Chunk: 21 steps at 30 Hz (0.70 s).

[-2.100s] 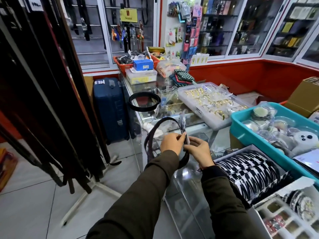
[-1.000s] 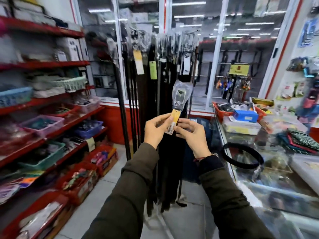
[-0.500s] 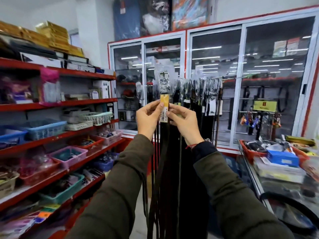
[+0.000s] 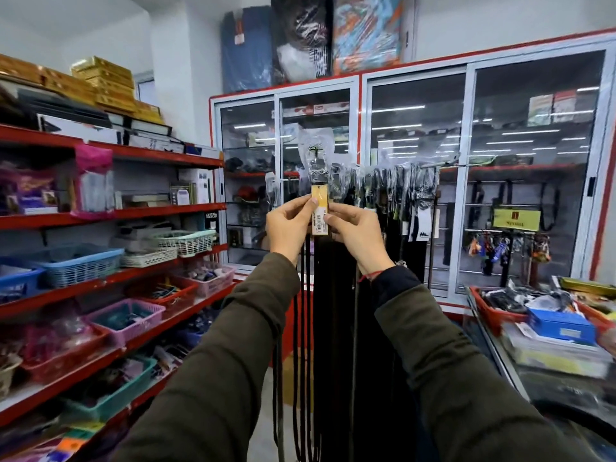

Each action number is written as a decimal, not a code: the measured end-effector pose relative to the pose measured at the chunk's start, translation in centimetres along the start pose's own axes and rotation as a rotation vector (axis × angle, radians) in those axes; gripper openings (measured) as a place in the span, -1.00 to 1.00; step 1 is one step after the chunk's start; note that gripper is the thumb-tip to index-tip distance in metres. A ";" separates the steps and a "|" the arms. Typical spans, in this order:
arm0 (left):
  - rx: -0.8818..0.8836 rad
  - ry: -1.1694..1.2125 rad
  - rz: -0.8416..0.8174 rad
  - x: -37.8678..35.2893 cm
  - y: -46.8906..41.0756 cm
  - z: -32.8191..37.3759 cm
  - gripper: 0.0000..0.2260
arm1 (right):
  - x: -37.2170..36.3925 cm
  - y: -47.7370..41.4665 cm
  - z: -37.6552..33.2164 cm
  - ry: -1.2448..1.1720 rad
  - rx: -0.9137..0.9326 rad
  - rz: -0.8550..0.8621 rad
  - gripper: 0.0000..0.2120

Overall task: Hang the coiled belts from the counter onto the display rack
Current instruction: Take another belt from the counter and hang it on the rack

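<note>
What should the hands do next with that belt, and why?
Probably lift the belt a little further and hook its wrapped top over the rack bar. The left hand and right hand both pinch its yellow tag, and the top already sits about level with the hanging belts.

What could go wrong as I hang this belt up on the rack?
Both hands, left and right, pinch only the yellow tag, so the belt might slip or the tag tear. The rack looks crowded with wrapped buckles, so the hook may snag a neighbour. The hanging strap could tangle with the others.
</note>
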<state>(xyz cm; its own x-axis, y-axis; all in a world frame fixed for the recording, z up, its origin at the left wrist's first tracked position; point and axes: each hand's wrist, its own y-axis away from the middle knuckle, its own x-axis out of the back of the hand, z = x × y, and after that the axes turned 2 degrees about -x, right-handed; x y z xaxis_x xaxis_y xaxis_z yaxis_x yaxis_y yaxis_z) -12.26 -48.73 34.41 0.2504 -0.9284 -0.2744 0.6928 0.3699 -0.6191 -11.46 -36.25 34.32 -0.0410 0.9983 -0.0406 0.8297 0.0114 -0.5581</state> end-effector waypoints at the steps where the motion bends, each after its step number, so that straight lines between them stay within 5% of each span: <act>1: -0.002 0.009 0.010 0.0 -0.3 0.0 -0.79 | -0.1 -0.2 0.1 0.005 0.019 0.008 -0.72; 12: 0.174 0.068 -0.009 0.8 -0.9 -1.8 -0.83 | -1.0 -0.4 2.2 -0.028 -0.045 0.042 -0.75; 17: 0.089 0.073 -0.008 0.5 -0.7 -1.5 -0.95 | -1.2 -0.4 1.9 -0.009 0.027 0.133 -0.63; 21: 0.048 0.100 -0.017 0.1 -0.6 -1.0 -0.92 | -1.6 -1.2 0.2 -0.050 0.117 0.210 -0.77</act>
<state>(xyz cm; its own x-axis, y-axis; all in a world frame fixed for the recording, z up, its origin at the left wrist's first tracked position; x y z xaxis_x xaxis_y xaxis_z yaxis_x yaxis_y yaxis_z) -13.32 -49.02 34.02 0.1713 -0.9257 -0.3373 0.7289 0.3494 -0.5888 -12.57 -37.84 34.88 0.0956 0.9739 -0.2057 0.7530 -0.2059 -0.6250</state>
